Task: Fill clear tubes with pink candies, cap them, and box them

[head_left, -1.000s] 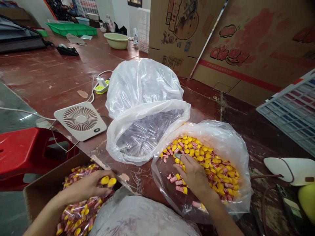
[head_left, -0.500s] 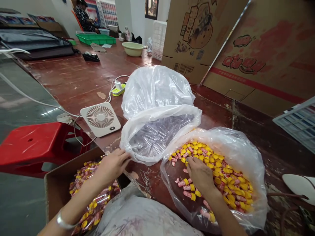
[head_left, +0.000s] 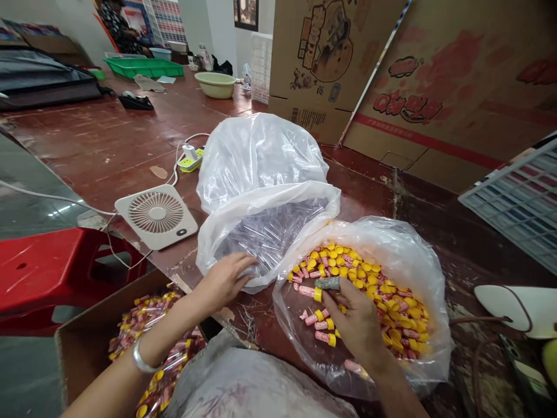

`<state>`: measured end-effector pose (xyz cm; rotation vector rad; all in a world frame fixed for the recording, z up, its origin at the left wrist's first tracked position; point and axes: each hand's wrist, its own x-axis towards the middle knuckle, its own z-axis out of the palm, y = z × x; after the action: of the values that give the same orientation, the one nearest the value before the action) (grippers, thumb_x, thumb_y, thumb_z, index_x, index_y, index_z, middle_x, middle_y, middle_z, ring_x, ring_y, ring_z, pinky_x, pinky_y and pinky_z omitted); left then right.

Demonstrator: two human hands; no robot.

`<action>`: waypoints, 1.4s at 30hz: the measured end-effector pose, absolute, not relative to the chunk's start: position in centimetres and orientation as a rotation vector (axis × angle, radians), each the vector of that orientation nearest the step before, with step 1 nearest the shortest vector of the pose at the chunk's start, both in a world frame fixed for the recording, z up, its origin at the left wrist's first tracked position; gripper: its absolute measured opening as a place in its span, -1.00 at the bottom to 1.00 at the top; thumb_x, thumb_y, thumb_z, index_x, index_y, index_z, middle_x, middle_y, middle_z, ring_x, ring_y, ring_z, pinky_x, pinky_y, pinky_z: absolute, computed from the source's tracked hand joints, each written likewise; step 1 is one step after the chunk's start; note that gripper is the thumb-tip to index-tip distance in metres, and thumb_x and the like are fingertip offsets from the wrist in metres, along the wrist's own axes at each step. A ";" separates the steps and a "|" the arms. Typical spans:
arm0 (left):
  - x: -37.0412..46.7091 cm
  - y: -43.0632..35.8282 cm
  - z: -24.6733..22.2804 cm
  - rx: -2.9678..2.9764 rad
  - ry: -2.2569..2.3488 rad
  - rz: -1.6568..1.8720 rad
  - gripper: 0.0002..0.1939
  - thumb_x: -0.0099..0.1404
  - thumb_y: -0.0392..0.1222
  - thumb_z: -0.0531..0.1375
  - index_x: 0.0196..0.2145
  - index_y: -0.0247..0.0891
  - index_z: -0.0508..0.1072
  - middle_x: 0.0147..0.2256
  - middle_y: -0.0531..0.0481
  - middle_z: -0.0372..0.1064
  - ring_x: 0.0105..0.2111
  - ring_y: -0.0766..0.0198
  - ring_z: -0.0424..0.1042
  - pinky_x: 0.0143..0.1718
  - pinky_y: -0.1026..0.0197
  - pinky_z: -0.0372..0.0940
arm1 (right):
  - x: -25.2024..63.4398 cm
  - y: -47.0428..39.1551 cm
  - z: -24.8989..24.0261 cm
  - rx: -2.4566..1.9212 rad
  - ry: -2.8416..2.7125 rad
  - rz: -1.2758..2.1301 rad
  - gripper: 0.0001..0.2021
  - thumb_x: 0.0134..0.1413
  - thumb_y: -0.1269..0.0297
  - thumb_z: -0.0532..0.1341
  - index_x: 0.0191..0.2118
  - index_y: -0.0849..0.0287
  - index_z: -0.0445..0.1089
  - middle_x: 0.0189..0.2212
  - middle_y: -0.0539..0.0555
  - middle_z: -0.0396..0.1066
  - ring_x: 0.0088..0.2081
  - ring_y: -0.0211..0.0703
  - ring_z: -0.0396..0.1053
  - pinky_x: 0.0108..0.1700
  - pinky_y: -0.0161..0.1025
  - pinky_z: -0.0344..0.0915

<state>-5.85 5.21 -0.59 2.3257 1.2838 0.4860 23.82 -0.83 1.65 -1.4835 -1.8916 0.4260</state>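
My left hand (head_left: 227,280) reaches over the near rim of a white plastic bag (head_left: 261,159), its thumb and fingers apart. Clear plastic tubes (head_left: 270,235) lie heaped inside the bag. My right hand (head_left: 357,319) is over a second clear bag (head_left: 402,232) and pinches a yellow-capped pink piece (head_left: 308,291), cap toward the fingers. Something grey is wrapped around one right finger. Under and beside that hand lie many yellow caps (head_left: 391,302) and pink pieces. A carton (head_left: 72,348) at lower left holds filled tubes (head_left: 152,325) with yellow caps.
A white fan (head_left: 156,216) and a power strip (head_left: 191,160) are left of the bags. Large cardboard boxes (head_left: 418,122) stand behind, a white crate (head_left: 513,197) at right. A red stool (head_left: 39,273) is at left. A person (head_left: 118,29) sits far back.
My left hand has moved from the bag's rim over the tubes. My right hand has lifted off the pile, now with a capped pink piece. The view has shifted right.
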 end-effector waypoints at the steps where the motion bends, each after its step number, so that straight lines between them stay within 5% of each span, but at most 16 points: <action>1: -5.2 4.4 -0.1 2.250 1.183 0.492 -0.73 0.44 -0.19 0.08 0.05 -0.20 0.41 -0.03 -0.16 0.42 -0.05 0.11 0.42 -0.01 0.08 0.33 | 23.1 -0.7 2.1 -1.455 -1.899 0.437 -0.84 0.28 0.28 0.15 -0.38 0.09 0.28 -0.46 -0.02 0.38 -0.41 -0.16 0.40 -0.34 -0.26 0.34; 6: -2.2 1.4 1.4 2.026 0.933 0.521 -0.70 0.45 -0.14 0.07 0.07 -0.18 0.42 -0.08 -0.13 0.40 -0.12 0.15 0.43 -0.09 0.16 0.31 | 20.4 0.2 3.5 -1.280 -2.137 0.468 -0.79 0.28 0.43 0.09 -0.42 0.11 0.26 -0.39 0.00 0.35 -0.34 -0.20 0.36 -0.31 -0.29 0.29; 10: -0.7 0.5 0.9 1.816 0.961 0.633 -0.80 0.40 -0.09 0.14 -0.16 -0.24 0.48 -0.24 -0.07 0.40 -0.24 0.19 0.37 -0.20 0.21 0.25 | 19.8 0.0 3.3 -1.168 -2.207 0.429 -0.77 0.34 0.43 0.06 -0.39 0.12 0.30 -0.38 0.02 0.39 -0.27 -0.17 0.39 -0.18 -0.24 0.36; 13: 0.5 0.0 0.2 1.418 0.949 0.718 -0.75 0.34 -0.01 0.20 -0.30 -0.28 0.44 -0.35 0.00 0.37 -0.31 0.24 0.32 -0.26 0.25 0.22 | 19.7 -0.8 2.5 -1.116 -2.233 0.376 -0.84 0.31 0.16 0.19 -0.19 0.14 0.36 -0.17 0.14 0.46 -0.08 -0.05 0.42 -0.04 -0.10 0.41; 16: 1.8 -0.2 0.0 0.994 0.795 0.792 -0.66 0.25 0.07 0.29 -0.28 -0.30 0.44 -0.36 0.02 0.38 -0.33 0.26 0.36 -0.25 0.25 0.26 | 19.5 -1.5 1.2 -1.150 -2.254 0.231 -0.48 0.12 -0.07 0.31 0.03 0.21 0.29 -0.01 0.28 0.41 0.05 0.12 0.38 0.03 0.06 0.41; 21: 3.3 0.3 -0.3 0.758 0.714 0.771 -0.58 0.09 0.08 0.42 -0.38 -0.32 0.40 -0.46 0.06 0.38 -0.46 0.33 0.40 -0.38 0.30 0.29 | 19.2 -1.4 -0.3 -1.197 -2.214 -0.029 -0.68 0.07 0.05 0.33 -0.24 0.17 0.30 -0.27 0.19 0.42 -0.18 0.09 0.41 -0.15 0.03 0.44; 27: 4.1 1.1 -1.7 0.702 0.729 0.598 -0.53 0.02 0.05 0.47 -0.34 -0.35 0.41 -0.45 0.02 0.43 -0.48 0.34 0.43 -0.38 0.29 0.32 | 19.2 -1.3 -1.6 -1.239 -2.189 -0.126 -0.63 0.04 -0.07 0.31 -0.37 0.14 0.29 -0.46 0.11 0.37 -0.37 0.01 0.37 -0.33 -0.07 0.38; 30: 4.1 1.3 -2.1 0.798 0.718 0.555 -0.56 0.11 0.09 0.39 -0.37 -0.35 0.39 -0.45 -0.02 0.43 -0.46 0.31 0.44 -0.36 0.26 0.33 | 19.6 -1.6 -1.6 -1.281 -2.218 -0.024 -0.62 0.04 -0.09 0.33 -0.35 0.14 0.32 -0.45 0.10 0.38 -0.34 0.02 0.39 -0.28 -0.05 0.40; 35: 1.5 4.1 -1.1 1.771 1.248 0.612 -0.88 0.30 -0.19 0.15 -0.27 -0.29 0.42 -0.33 -0.06 0.38 -0.33 0.18 0.40 -0.28 0.17 0.31 | 23.2 -0.9 -0.7 -1.410 -2.261 0.145 -0.37 0.03 -0.03 0.38 0.13 0.20 0.27 0.11 0.29 0.36 0.17 0.19 0.27 0.13 0.15 0.31; 39: -0.6 8.0 -0.4 2.390 1.773 0.184 -0.73 0.33 -0.41 0.00 -0.17 -0.31 0.47 -0.19 -0.21 0.35 -0.28 0.08 0.42 -0.32 0.14 0.28 | 26.6 1.6 -1.6 -1.719 -2.129 0.030 -0.94 0.24 0.31 0.22 -0.19 0.13 0.42 -0.20 0.15 0.46 -0.11 0.02 0.41 -0.06 -0.05 0.38; 42: -1.1 9.5 -0.6 2.438 1.788 0.042 -0.67 0.32 -0.47 -0.05 -0.20 -0.36 0.50 -0.18 -0.27 0.36 -0.27 0.05 0.45 -0.35 0.13 0.28 | 27.1 3.4 -3.1 -1.805 -2.069 0.024 -0.90 0.20 0.34 0.25 -0.37 0.13 0.42 -0.38 0.11 0.41 -0.26 -0.02 0.40 -0.22 -0.14 0.35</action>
<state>-1.10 9.51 -0.62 2.4379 1.7884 0.0419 27.05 3.43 -3.15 -1.8046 -2.0687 0.0241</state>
